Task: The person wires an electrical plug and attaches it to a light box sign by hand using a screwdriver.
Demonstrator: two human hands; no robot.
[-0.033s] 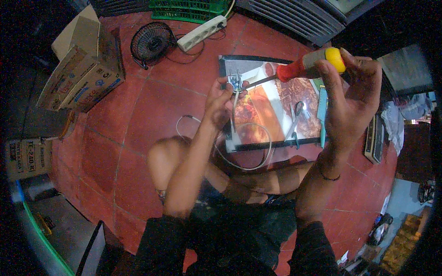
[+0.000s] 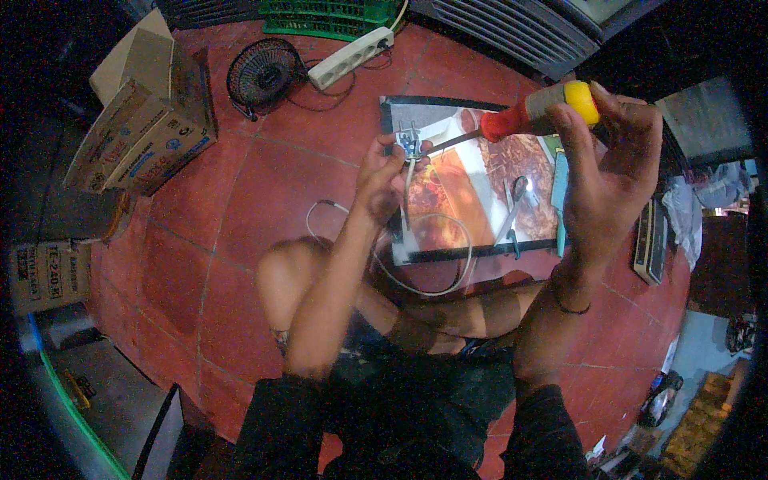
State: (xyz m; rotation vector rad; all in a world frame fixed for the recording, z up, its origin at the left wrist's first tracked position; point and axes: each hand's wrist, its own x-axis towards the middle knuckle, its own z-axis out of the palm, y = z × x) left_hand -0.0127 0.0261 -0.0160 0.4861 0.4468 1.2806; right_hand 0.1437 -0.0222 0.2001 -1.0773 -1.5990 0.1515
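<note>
My left hand (image 2: 379,174) pinches an opened electrical plug (image 2: 407,141), its pins pointing away from me and its inner parts showing. From the plug a white cable (image 2: 469,268) runs down and loops near my legs. My right hand (image 2: 612,164) is closed around the yellow-ended, red handle of a screwdriver (image 2: 504,123). Its shaft slants left and down, the tip reaching the plug's right side by my left fingertips; exact contact is too small to tell. Below lies a black-edged board (image 2: 480,254) with glossy pictures, bearing scissors (image 2: 518,192) and a teal strip-shaped tool (image 2: 559,204).
A white power strip (image 2: 350,58) and a small black fan (image 2: 264,76) stand on the red tiled floor (image 2: 280,172). An open cardboard box (image 2: 156,136) is at left, a green crate (image 2: 328,18) at the back. A radio-like box (image 2: 650,244) sits at right.
</note>
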